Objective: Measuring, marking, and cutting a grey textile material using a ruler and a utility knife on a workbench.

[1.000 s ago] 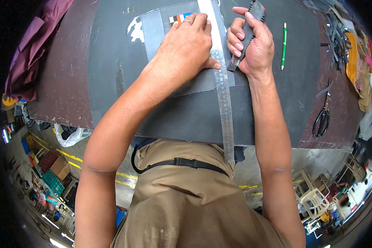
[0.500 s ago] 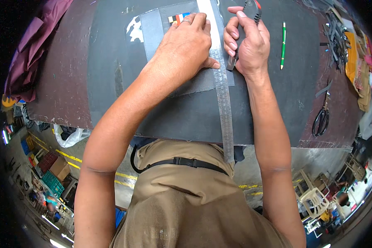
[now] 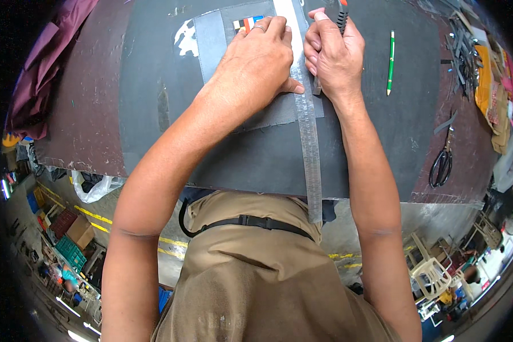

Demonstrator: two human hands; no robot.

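Note:
My left hand (image 3: 256,60) lies flat, fingers spread, on a grey sheet (image 3: 211,40) and pins down a long steel ruler (image 3: 308,142) that runs toward me past the table's near edge. My right hand (image 3: 333,54) is closed around a utility knife (image 3: 342,11) with a dark and orange handle. Its blade end sits against the ruler's right edge. The grey sheet lies on a dark cutting mat (image 3: 382,137). A small patch with coloured stripes (image 3: 246,23) shows just beyond my left fingers.
A green pen (image 3: 390,61) lies on the mat right of my right hand. Black scissors (image 3: 442,162) rest near the table's right edge. Strips and orange and pink scraps (image 3: 487,74) pile at far right. Maroon cloth (image 3: 37,85) hangs at left.
My right hand with the knife has slid slightly toward me along the ruler's right edge. The left hand and ruler stay where they were.

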